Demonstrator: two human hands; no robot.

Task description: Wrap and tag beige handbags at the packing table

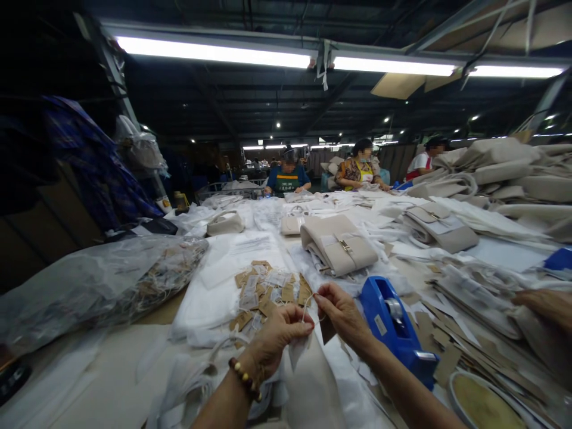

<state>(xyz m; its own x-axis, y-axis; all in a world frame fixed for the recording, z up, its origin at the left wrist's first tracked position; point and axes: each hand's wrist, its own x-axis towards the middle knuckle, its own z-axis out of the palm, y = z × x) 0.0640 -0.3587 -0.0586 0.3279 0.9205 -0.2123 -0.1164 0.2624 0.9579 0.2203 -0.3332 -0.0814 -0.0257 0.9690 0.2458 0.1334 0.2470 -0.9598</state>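
My left hand (279, 333), with a beaded bracelet at the wrist, pinches a thin white string (305, 307). Close beside it, my right hand (342, 313) has its fingertips closed on the same string. A brown hang tag (328, 331) dangles below my right fingers. Under both hands lies a beige bag (313, 381), partly hidden by my left hand and forearm. Just beyond them, several brown tags with strings and small clear packets (268, 292) are heaped on a stack of white plastic bags (201, 298).
Right of my hands stands a blue tape dispenser (397, 328), with a round tin (485, 402) nearer me. Folded beige bags (342, 244) lie ahead. A big clear plastic sack (98, 286) is at left. Another person's hand (545, 304) reaches in at right; co-workers (288, 176) sit across the table.
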